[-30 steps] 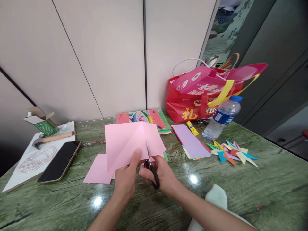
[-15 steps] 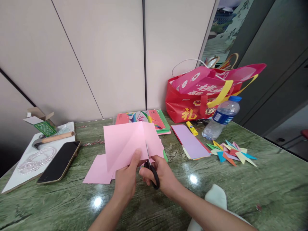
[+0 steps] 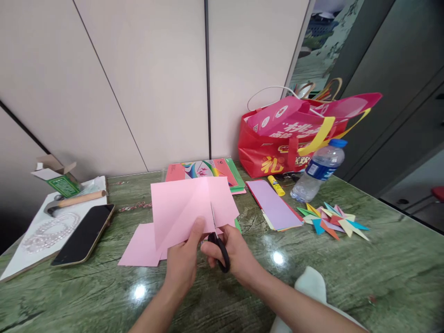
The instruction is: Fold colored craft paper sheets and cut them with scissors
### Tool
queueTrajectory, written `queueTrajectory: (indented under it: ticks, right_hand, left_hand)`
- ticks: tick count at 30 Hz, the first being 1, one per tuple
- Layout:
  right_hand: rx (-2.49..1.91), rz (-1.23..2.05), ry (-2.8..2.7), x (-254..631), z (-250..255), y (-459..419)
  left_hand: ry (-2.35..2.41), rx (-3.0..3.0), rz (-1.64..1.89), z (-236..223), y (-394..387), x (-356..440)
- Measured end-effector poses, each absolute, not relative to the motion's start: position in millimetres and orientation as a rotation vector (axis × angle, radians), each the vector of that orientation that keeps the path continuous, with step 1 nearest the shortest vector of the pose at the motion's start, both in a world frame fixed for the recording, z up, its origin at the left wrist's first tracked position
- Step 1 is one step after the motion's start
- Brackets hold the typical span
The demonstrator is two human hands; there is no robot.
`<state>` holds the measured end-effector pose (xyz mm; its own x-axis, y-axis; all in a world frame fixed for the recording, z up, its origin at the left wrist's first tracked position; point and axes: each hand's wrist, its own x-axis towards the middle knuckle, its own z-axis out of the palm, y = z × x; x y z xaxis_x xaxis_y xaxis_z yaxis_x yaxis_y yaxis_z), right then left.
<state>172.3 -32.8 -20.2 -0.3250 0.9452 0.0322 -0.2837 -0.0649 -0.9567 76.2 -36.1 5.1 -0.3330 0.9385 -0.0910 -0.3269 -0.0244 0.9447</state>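
My left hand (image 3: 185, 253) pinches the lower edge of a pink sheet of paper (image 3: 180, 203), thumb on top. The sheet is held up off the table. Closed around the black handles of a pair of scissors (image 3: 223, 252), my right hand (image 3: 236, 249) is just right of my left. The scissor blades point away from me and lie along a cut in the paper, between its wide left part and narrower right part. Another pink paper piece (image 3: 140, 247) lies on the table below, partly covered by the held sheet.
Behind the sheet lies a colored paper pack (image 3: 222, 166). To the right are purple strips (image 3: 274, 203), a yellow glue stick (image 3: 276, 185), a water bottle (image 3: 319, 169), a red bag (image 3: 256, 148) and folded paper stars (image 3: 335, 219). A phone (image 3: 83, 235) and hammer (image 3: 83, 199) lie left.
The right part of the pink sheet has flattened and swung slightly outward. Both hands stay in nearly the same place, with the scissors still at the cut.
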Motion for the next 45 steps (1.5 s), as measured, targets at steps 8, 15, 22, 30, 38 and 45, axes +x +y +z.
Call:
queueTrajectory:
  ticks: [8,15,22,30,38,45]
  right_hand:
    - [-0.817,1.554,-1.238,174.7,-18.8,-30.4]
    - [-0.829,1.554,-1.24,174.5,-17.3,-31.6]
    - [-0.872,1.537,-1.254,173.8,-17.9,-31.4]
    - [-0.882,1.535,-1.275,174.9,-15.8,-31.3]
    - [-0.883,1.543,-1.272,174.1,-16.6,-31.7]
    - [-0.833,1.554,-1.268,175.2,-18.4,-30.2]
  left_hand:
    - [1.171,0.763,1.466,3.3,-39.0,77.0]
    - [1.144,0.729,1.431,6.6,-38.6,79.6]
    - [1.148,0.704,1.449,5.8,-38.3,80.1]
    - [1.125,0.707,1.463,4.7,-37.9,79.0]
    - [1.103,0.694,1.445,7.5,-40.3,81.5]
    - [1.083,0.756,1.413,7.5,-38.4,80.4]
